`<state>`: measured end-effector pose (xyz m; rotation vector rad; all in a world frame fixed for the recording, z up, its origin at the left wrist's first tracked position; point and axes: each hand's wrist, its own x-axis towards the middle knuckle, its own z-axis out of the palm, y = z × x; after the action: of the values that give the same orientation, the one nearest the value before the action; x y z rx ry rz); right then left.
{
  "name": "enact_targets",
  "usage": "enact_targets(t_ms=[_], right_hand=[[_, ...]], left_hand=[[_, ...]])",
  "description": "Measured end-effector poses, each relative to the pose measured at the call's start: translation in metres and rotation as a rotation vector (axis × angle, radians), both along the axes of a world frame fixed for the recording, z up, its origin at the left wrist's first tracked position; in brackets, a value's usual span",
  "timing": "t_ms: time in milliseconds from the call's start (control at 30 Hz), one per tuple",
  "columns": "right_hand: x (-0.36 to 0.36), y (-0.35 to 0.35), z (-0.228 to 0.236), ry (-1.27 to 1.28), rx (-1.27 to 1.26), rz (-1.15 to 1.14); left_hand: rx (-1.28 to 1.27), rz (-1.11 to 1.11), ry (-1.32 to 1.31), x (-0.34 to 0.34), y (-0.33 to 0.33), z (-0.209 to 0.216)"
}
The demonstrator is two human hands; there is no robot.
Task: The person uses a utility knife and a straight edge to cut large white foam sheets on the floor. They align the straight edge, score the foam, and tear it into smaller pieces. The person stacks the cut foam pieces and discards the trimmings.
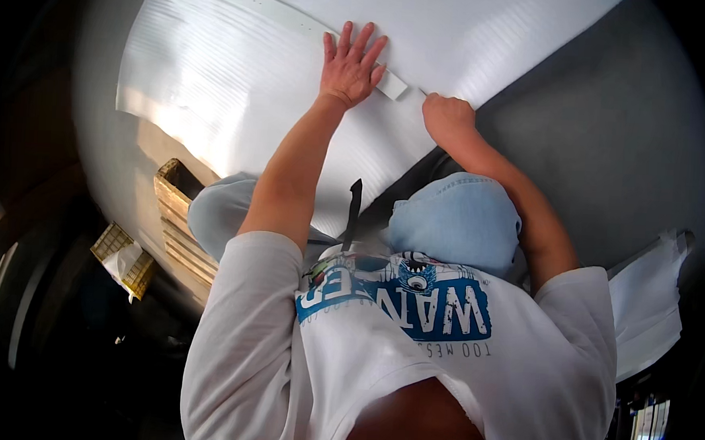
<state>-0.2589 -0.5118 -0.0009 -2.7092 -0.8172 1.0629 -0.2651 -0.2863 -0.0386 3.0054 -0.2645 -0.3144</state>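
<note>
My left hand lies flat, fingers spread, pinning a long white straightedge strip across the large white corrugated plastic sheet; my right hand is clenched at the sheet's right edge, what it grasps hidden; cut seemingly barely begun.

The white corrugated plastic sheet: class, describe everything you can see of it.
The white corrugated plastic sheet is large, translucent-looking and finely ribbed, lying flat across the grey floor, glaring where light hits it. A narrow white strip runs along it. The left hand presses flat on the strip's end; the right hand, closed in a fist, rests at the sheet's edge.
</note>
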Motion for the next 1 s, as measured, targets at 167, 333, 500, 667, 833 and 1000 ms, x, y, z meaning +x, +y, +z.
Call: enact_targets(t_ms=[167, 333, 500, 667, 833, 1000], right_hand=[[0.006, -0.009, 0.009, 0.132, -0.072, -0.021], [-0.038, -0.057, 0.013, 0.194, -0.108, -0.062], [-0.067, -0.127, 0.028, 0.181, -0.219, -0.157], [-0.025, -0.125, 0.115, 0.145, 0.089, -0.372], [0.039, -0.059, 0.126, 0.321, 0.718, -0.769], [0.070, 0.020, 0.034, 0.385, 0.708, -0.661]], left_hand=[[0.328, -0.095, 0.046, 0.009, -0.012, -0.003], [0.146, -0.077, -0.030, 0.018, -0.007, 0.013], [0.099, -0.070, 0.021, 0.017, -0.017, 0.006], [0.079, -0.079, 0.011, 0.014, -0.010, 0.013], [-0.094, 0.174, -0.300, 0.008, -0.012, 0.007], [-0.280, 0.925, -0.047, 0.024, -0.043, 0.032]])
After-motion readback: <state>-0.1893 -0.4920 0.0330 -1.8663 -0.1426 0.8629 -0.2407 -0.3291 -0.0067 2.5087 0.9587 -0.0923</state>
